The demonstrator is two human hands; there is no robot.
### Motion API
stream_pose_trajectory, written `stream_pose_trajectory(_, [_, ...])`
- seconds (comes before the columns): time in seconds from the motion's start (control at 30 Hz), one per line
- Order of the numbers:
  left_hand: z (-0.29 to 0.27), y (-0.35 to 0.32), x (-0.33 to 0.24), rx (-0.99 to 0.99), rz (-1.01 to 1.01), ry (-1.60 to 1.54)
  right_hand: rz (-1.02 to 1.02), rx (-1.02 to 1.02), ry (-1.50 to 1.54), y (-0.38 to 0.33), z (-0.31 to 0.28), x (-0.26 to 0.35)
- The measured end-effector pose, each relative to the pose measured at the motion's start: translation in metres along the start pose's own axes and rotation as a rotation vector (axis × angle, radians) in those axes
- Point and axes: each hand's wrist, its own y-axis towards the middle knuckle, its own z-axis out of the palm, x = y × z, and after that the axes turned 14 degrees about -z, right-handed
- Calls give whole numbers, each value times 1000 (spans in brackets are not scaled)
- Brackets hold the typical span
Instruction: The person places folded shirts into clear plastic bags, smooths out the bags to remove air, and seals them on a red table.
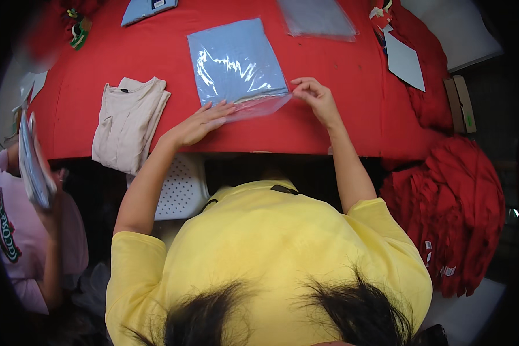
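Hair: dark strands (205, 314) hang nearest the camera, at the lower edge of the view, over the person's yellow shirt (282, 242).
Worktop: a red-covered worktop (323, 130) lies in front of the person, its near edge just beyond the shirt.
Blue garment: a folded light blue garment (230, 57) lies flat inside a clear bag (262, 108), inward of the middle of the near edge, the bag's loose end toward the person.
Left hand: the left hand (199, 123) lies palm down, fingers stretched out, on the left corner of that loose end.
Right hand: the right hand (320, 102) is bent, fingertips at the right corner of the loose end; whether they pinch the film I cannot tell. The two hands are well apart.
Cream garment: a folded cream garment (127, 118) lies left of the bag, its lower part hanging over the near edge.
Far edge: a second blue garment (147, 10) toward the left, a clear plastic stack (318, 20) toward the right.
Right edge: a white card (405, 60); past the near right corner, a heap of red garments (450, 213).
Below near edge: a white perforated basket (181, 187).
Near left corner: a co-worker (34, 230) in pink holds a flat bluish bundle (32, 161).
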Motion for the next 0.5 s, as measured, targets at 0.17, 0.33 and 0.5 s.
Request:
stream_pose_trajectory(0.17, [-15,4,-1,-268,-190,-433,227,-82,38,57,23,-27])
stream_pose_trajectory(0.33, [0,30,16,-764,-238,-863,266,-126,-298,68,43,-23])
stream_pose_trajectory(0.5, [-7,38,1,-805,-455,-675,283,-54,-526,74,47,-19])
